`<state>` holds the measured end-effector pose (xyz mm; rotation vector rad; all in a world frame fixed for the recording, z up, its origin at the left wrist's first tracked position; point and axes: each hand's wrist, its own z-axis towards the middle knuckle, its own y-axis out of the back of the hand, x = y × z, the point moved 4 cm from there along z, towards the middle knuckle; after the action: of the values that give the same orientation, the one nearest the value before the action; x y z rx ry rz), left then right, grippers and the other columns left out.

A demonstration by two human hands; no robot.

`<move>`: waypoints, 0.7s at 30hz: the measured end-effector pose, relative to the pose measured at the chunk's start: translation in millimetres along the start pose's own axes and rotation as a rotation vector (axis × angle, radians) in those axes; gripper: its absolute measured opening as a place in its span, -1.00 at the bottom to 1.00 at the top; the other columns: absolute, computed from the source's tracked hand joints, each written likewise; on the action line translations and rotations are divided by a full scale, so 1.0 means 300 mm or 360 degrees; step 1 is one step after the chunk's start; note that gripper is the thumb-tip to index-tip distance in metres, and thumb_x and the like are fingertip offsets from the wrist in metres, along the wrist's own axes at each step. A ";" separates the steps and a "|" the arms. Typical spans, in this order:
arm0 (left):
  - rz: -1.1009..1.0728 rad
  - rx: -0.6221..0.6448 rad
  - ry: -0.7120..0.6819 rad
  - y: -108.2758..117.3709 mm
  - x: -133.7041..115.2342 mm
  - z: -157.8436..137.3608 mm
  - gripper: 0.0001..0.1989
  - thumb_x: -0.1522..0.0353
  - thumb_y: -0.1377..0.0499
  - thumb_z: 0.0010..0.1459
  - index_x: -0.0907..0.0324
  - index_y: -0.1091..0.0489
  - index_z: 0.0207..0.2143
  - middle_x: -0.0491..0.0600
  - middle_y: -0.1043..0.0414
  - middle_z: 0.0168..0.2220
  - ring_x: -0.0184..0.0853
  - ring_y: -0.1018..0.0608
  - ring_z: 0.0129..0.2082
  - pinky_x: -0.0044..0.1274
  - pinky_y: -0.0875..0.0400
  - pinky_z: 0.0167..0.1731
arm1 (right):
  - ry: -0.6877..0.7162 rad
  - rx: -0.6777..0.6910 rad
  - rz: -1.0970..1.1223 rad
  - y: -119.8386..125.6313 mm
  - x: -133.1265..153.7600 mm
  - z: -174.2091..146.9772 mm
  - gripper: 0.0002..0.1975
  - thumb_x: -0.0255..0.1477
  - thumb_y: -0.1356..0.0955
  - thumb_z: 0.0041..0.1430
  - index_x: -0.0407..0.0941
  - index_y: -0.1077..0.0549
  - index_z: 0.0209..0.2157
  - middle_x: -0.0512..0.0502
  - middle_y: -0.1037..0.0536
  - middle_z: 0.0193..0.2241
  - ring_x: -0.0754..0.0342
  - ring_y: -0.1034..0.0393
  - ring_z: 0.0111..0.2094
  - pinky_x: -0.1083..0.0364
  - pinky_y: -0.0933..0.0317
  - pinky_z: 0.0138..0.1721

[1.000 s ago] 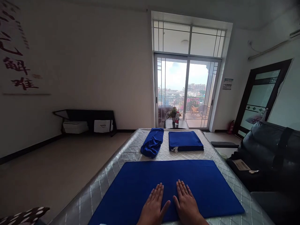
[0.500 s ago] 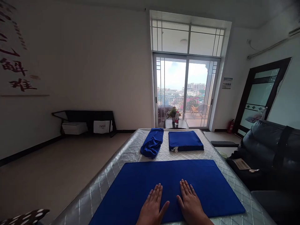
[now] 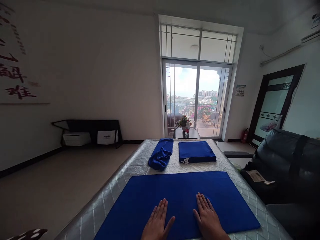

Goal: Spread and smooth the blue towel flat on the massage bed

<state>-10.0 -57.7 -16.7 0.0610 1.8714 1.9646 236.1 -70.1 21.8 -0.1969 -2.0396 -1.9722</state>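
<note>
A blue cloth point(image 3: 175, 190) lies spread flat across the near part of a silver quilted table cover point(image 3: 115, 186). Flat on its left half rests my left hand point(image 3: 157, 221), fingers stretched forward and thumb out to the side. My right hand point(image 3: 208, 215) is laid on the cloth farther right, also palm down with the fingers extended. Neither hand grips anything. Beyond the spread cloth, a crumpled blue cloth point(image 3: 161, 155) sits on the left, and a neat stack of folded blue cloths point(image 3: 197, 151) with white tags is to its right.
Past the far end stands a small table point(image 3: 178, 134) with a potted plant point(image 3: 184, 122) and a bottle point(image 3: 187, 127). A black sofa point(image 3: 282, 156) runs along the right. At the left wall is a black bench point(image 3: 92, 125); a spotted brown item point(image 3: 31, 234) shows at bottom left.
My hands have slid apart over the cloth, the left one leftward and the right one slightly rightward. The camera view has shifted a little.
</note>
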 end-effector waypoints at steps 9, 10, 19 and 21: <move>0.0037 -0.0219 -0.0036 -0.055 0.134 -0.016 -0.29 -0.10 0.22 0.31 0.01 0.15 0.38 -0.03 -0.04 0.38 -0.12 -0.12 0.36 -0.20 -0.12 0.27 | -0.0025 -0.0009 -0.0051 -0.012 -0.051 -0.011 -0.30 -0.04 -0.01 0.35 -0.15 0.07 0.37 0.03 0.13 0.38 0.02 0.27 0.40 -0.04 0.32 0.38; 0.0043 -0.0244 -0.0037 -0.067 0.147 -0.014 -0.29 -0.11 0.22 0.30 -0.02 0.13 0.38 -0.04 -0.09 0.36 -0.12 -0.14 0.36 -0.21 -0.14 0.26 | -0.0030 -0.0005 -0.0056 -0.008 -0.060 -0.015 -0.30 -0.04 -0.01 0.35 -0.14 0.07 0.37 0.03 0.14 0.38 0.03 0.28 0.40 -0.04 0.32 0.38; 0.0068 -0.0224 0.0070 -0.068 0.182 -0.034 -0.23 -0.12 0.24 0.29 0.13 0.07 0.38 0.07 -0.08 0.36 -0.08 -0.20 0.33 -0.19 -0.20 0.23 | -0.0140 0.0018 -0.0115 0.019 -0.126 -0.036 -0.31 -0.06 -0.02 0.35 -0.15 0.09 0.36 0.06 0.16 0.38 0.06 0.29 0.40 -0.04 0.33 0.39; 0.0092 -0.0268 0.0041 -0.041 0.185 -0.056 -0.24 -0.10 0.24 0.30 0.15 0.09 0.38 0.08 -0.06 0.37 -0.09 -0.20 0.33 -0.20 -0.21 0.23 | -0.0156 0.0020 -0.0119 0.025 -0.134 -0.039 -0.31 -0.06 -0.02 0.35 -0.14 0.10 0.36 0.06 0.16 0.38 0.07 0.30 0.40 -0.03 0.33 0.39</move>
<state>-62.5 -55.3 -44.4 0.0403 1.7306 2.1644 277.7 -77.2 17.0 -0.2214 -2.1493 -2.0307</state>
